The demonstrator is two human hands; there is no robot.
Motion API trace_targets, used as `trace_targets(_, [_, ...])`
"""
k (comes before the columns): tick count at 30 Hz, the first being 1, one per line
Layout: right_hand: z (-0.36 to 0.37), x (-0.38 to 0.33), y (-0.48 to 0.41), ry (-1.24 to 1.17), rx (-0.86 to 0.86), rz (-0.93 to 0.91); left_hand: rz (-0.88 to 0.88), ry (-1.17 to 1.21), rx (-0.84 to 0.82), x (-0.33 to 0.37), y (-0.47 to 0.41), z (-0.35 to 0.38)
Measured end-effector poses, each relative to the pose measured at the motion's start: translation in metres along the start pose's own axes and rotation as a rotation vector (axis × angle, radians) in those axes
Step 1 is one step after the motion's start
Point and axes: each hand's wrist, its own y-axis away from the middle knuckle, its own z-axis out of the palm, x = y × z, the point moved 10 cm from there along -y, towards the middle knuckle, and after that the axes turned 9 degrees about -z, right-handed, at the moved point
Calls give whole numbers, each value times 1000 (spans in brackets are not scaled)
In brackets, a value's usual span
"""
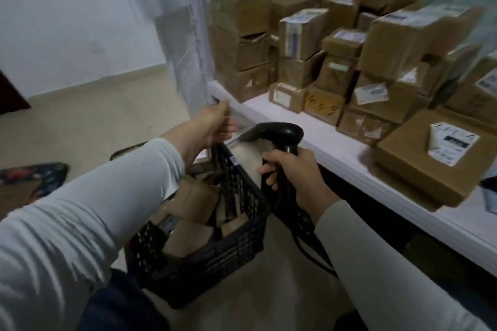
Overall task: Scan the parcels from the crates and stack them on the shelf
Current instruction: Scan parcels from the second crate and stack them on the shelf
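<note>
Head view: the right hand (295, 177) grips the handle of a black barcode scanner (282, 131), fingers wrapped tight around it. The scanner head sits just above the front edge of the white shelf (330, 148), and its cable (322, 266) hangs down below the wrist.

The left hand (212, 126) reaches to the shelf's near corner with fingers curled, next to a pale flat item (244, 129). The picture is blurred there, so I cannot tell whether it holds anything.

A black mesh crate (242, 244) sits below and between the two arms, against the shelf front, with brown parcels in crate (196, 199) lying tilted and jumbled inside.

Stacked cardboard parcels (304, 32) fill the back of the shelf, several layers high, many with white labels. A flat labelled parcel (430, 164) lies alone near the front edge, to the right.

A sheer curtain (183, 35) hangs left of the shelf. The floor is beige tile (107, 121).
</note>
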Motion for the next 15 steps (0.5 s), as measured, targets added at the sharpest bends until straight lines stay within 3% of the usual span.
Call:
trace_targets(6, [67, 70, -19, 86, -116, 126, -200, -130, 298, -126, -33, -147])
trace_targets(10, [103, 100, -40, 112, -129, 182, -275, -341, 352, -179, -62, -193])
trace_targets(15, [142, 128, -80, 107, -147, 227, -201, -819, 291, -191, -115, -191])
